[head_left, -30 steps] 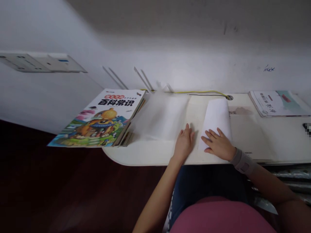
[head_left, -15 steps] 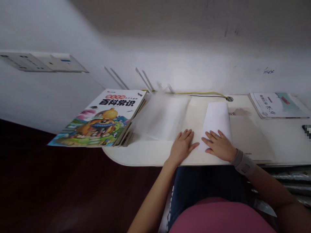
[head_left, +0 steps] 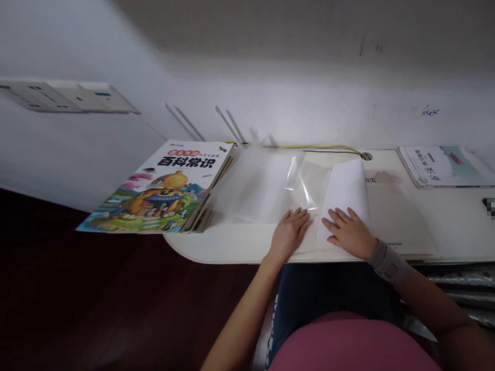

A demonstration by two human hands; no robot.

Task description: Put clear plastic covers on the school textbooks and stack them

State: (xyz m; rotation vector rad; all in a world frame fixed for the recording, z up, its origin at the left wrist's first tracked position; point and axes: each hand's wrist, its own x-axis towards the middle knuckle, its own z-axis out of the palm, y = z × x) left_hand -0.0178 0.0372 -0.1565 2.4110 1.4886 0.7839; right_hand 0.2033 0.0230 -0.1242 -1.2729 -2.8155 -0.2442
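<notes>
My left hand [head_left: 290, 234] lies flat on clear plastic film [head_left: 303, 188] near the table's front edge, its fingers stretched out and close together. Glossy creases run through the film above those fingertips. A whitish backing sheet [head_left: 257, 188] extends leftward from it. My right hand [head_left: 350, 234], fingers spread, presses on a folded white paper flap [head_left: 347, 183]. That flap rests over the left part of a beige book [head_left: 398, 216], which shows dark Chinese characters near its top. Neither hand grips anything. How film and book are joined cannot be seen.
A stack of books [head_left: 174, 190] with a colourful top cover overhangs the left end of the white table [head_left: 201, 250]. More booklets [head_left: 444, 165] lie at the back right. A yellow cable [head_left: 325, 148] runs along the wall to a cable hole [head_left: 365, 156].
The film between my hands now shows bright creases and reflections. My left thumb has drawn in toward its fingers. My right hand stays on the white flap.
</notes>
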